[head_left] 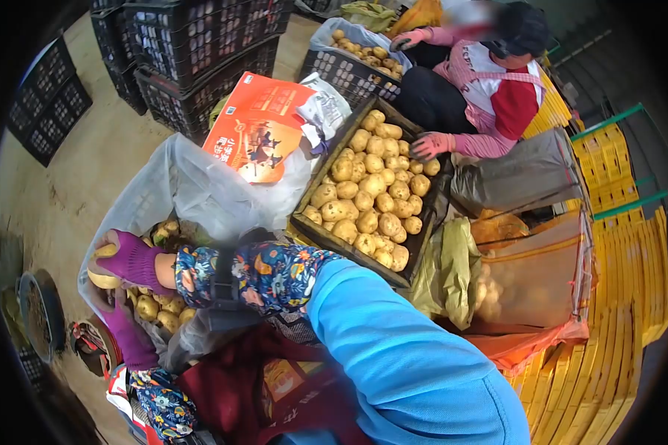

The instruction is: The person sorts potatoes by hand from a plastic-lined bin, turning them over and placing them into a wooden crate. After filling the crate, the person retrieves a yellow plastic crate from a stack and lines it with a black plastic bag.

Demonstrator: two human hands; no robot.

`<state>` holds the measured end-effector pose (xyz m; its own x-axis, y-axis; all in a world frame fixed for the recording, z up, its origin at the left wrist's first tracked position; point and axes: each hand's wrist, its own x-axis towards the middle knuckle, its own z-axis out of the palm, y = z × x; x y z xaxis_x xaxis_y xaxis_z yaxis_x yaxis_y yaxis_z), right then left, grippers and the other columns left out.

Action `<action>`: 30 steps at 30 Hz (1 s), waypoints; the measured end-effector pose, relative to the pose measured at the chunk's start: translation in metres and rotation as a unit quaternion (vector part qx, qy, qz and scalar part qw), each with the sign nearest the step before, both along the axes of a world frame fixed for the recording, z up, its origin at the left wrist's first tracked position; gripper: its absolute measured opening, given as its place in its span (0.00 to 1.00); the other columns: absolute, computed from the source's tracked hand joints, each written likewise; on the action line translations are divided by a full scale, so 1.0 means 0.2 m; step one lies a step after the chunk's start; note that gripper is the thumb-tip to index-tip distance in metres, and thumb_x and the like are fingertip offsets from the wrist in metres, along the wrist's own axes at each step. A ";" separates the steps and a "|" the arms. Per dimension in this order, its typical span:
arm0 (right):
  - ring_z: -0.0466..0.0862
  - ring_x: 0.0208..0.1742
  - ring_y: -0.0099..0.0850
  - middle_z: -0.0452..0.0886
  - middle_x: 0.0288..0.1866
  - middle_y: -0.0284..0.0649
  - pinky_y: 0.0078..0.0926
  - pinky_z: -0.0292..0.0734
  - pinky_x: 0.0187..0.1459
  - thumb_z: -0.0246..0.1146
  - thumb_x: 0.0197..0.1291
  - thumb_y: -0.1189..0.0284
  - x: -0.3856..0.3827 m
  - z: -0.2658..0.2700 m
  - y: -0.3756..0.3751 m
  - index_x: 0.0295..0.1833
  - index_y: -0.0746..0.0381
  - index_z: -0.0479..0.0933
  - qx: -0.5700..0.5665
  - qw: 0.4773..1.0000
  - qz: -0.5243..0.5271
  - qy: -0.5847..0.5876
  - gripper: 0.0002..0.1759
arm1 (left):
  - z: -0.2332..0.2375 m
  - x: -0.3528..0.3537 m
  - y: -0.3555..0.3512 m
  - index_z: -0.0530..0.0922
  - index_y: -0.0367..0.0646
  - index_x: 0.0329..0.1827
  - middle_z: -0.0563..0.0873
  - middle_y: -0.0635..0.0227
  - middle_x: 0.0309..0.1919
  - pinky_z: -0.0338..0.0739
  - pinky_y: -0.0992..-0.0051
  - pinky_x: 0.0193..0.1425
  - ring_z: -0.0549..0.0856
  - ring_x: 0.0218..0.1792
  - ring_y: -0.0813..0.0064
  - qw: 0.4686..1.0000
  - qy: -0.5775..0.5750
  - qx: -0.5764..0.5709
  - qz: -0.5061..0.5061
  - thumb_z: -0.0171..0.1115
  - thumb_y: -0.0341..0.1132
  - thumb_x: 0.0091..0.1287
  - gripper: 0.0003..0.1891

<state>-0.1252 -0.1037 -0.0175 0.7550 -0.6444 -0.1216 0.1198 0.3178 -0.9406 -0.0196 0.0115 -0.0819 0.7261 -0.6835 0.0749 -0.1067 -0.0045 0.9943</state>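
My right hand [128, 261], in a purple glove, reaches across to the left and is closed on a potato [102, 279] at the edge of a plastic-lined container [137, 182]. Just below it is my left hand [130, 330], also gloved in purple, against the container's near side; its fingers are mostly hidden. Several potatoes [156, 308] lie inside the container beneath my right wrist. In front of me stands a dark crate [326, 241] heaped with potatoes [373, 185].
Across the crate sits a co-worker [490, 81] in pink gloves, one hand [432, 146] at its edge. A red printed carton [256, 126] lies behind the liner. Black crates [208, 44] are stacked at the back, yellow crates [601, 334] at right. A bucket [41, 315] stands at far left.
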 end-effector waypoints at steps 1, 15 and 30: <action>0.83 0.45 0.39 0.80 0.47 0.47 0.35 0.78 0.47 0.71 0.49 0.63 -0.01 -0.01 -0.02 0.57 0.63 0.71 -0.076 0.996 -0.019 0.031 0.30 | 0.12 -0.10 -0.01 0.53 0.41 0.75 0.66 0.59 0.68 0.71 0.68 0.63 0.73 0.64 0.67 0.998 -0.055 -0.013 -0.003 0.52 0.35 0.73 0.30; 0.68 0.66 0.51 0.70 0.63 0.50 0.58 0.61 0.62 0.73 0.34 0.53 0.07 -0.08 0.01 0.59 0.49 0.77 -0.551 0.823 0.045 0.129 0.38 | -0.07 0.14 0.14 0.62 0.37 0.68 0.74 0.58 0.61 0.70 0.70 0.65 0.76 0.59 0.68 0.973 -0.185 0.116 -0.071 0.62 0.22 0.60 0.32; 0.82 0.51 0.28 0.80 0.52 0.41 0.27 0.78 0.51 0.74 0.49 0.63 -1.08 0.36 -0.34 0.61 0.63 0.69 0.021 0.934 -0.079 -0.348 0.35 | 0.11 -0.45 0.07 0.61 0.40 0.72 0.73 0.57 0.62 0.68 0.69 0.66 0.75 0.61 0.65 0.975 0.154 0.128 -0.097 0.45 0.42 0.76 0.25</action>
<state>-0.3418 -0.1722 0.0549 0.5563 -0.7608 0.3341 0.7457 0.2797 -0.6047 -0.1089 0.0251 -0.0596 0.5415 -0.7783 -0.3178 0.1737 -0.2663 0.9481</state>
